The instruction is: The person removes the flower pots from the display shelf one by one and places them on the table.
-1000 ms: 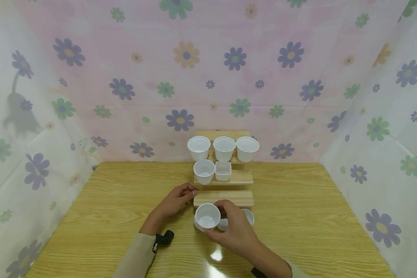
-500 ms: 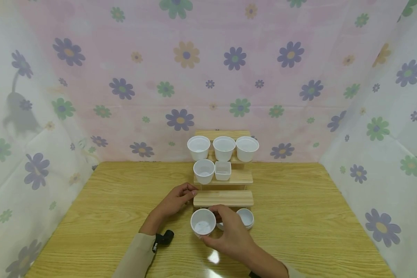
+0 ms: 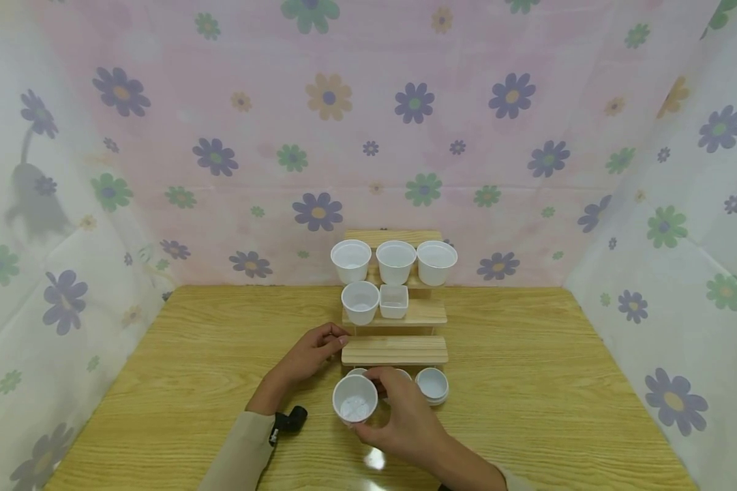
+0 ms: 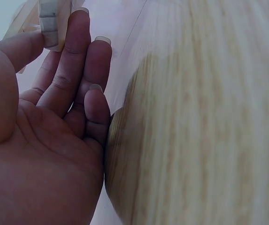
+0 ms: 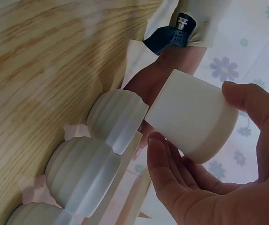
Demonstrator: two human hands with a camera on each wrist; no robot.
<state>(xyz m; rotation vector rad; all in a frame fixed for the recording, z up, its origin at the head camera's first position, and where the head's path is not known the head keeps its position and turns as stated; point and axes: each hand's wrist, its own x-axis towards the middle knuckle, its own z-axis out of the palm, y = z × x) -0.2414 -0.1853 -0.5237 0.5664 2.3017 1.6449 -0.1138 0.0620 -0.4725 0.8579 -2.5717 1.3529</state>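
My right hand (image 3: 399, 416) pinches a small round white pot (image 3: 354, 400) between thumb and fingers, just in front of the stand. In the right wrist view this pot (image 5: 190, 115) has a smooth side, and its mouth tilts away from my palm. Three ribbed white pots stand in a row beside it, including a near one (image 5: 85, 173) and another (image 5: 118, 117). At the left end of the wooden tiered stand (image 3: 395, 350) is my left hand (image 3: 309, 351). Its thumb and index finger hold the end of the lowest shelf board (image 4: 52, 26), while the other fingers extend behind.
Three tall white pots, one in the middle (image 3: 396, 262), line an upper shelf. Below them sit a round white pot (image 3: 361, 303) and a square one (image 3: 395, 302). The wooden table (image 3: 221, 354) meets a flowered cloth backdrop (image 3: 270, 225) behind the stand.
My right hand has brought the smooth pot down and left, toward the front, uncovering more of the ribbed pots behind. The left hand keeps its place on the stand.
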